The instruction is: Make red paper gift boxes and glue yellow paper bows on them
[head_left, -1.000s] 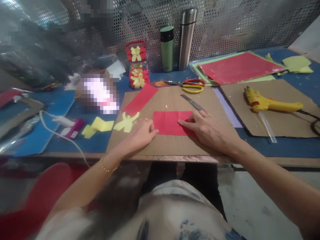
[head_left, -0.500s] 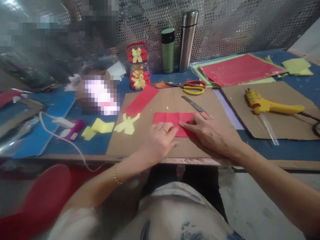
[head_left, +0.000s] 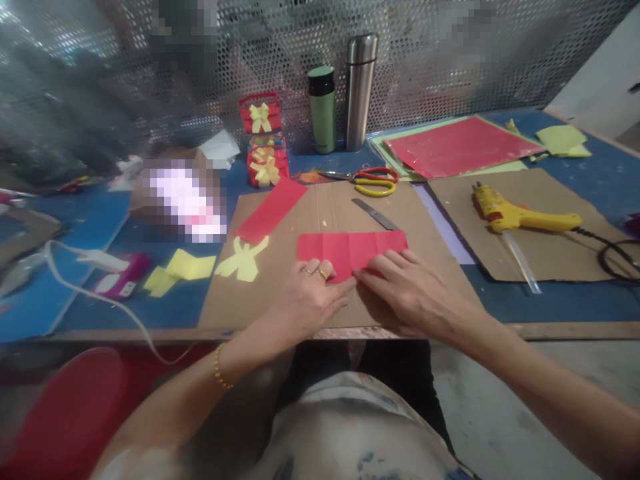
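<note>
A creased sheet of red paper lies crosswise on the brown cardboard. At its near edge my left hand has curled fingers on the paper, with the thumb pointing toward the sheet's middle. My right hand grips the right part of that same edge, its fingers bent over the paper. The two thumbs almost meet. Just beyond the sheet lies a flat metal blade. To the left are a red paper strip and a yellow paper bow shape.
Scissors, a green tumbler and a steel flask stand or lie behind. Rightward, a yellow glue gun rests on cardboard. Red paper sheets are behind it. A white cable hangs over the left table edge.
My right hand has shifted toward the near edge of the red paper, uncovering its far right part. My left hand has settled at the near edge. The view has turned slightly right.
</note>
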Tool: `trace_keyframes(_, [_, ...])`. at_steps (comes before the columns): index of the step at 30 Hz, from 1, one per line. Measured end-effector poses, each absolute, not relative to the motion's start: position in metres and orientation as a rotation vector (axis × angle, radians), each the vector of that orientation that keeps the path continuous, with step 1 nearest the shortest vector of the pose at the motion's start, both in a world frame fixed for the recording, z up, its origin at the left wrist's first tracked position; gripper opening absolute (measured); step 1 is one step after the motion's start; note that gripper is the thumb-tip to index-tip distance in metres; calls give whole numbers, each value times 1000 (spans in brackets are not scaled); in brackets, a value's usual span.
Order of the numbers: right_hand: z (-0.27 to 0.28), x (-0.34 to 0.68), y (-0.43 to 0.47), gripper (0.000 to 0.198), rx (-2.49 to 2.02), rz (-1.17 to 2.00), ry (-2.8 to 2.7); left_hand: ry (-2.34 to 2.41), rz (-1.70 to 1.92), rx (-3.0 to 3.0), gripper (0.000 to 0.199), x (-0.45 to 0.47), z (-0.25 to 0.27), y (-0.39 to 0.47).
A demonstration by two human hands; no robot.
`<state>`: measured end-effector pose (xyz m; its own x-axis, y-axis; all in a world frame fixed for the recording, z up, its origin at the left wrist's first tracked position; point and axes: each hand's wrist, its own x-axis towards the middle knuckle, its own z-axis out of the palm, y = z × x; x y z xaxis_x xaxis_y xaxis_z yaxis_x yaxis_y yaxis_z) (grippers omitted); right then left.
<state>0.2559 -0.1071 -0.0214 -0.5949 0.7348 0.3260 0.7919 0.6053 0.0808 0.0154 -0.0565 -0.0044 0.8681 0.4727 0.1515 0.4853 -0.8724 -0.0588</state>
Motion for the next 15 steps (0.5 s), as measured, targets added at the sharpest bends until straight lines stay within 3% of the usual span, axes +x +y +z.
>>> trace_keyframes(4, [-25, 255, -129, 17, -1273, -279, -2555, -740, -272, -2937, 36, 15, -7, -55])
trace_keyframes(15, [-2, 295, -158, 23, -1420, -200, -2447, -678, -344, -2935, 36, 13, -11, -53])
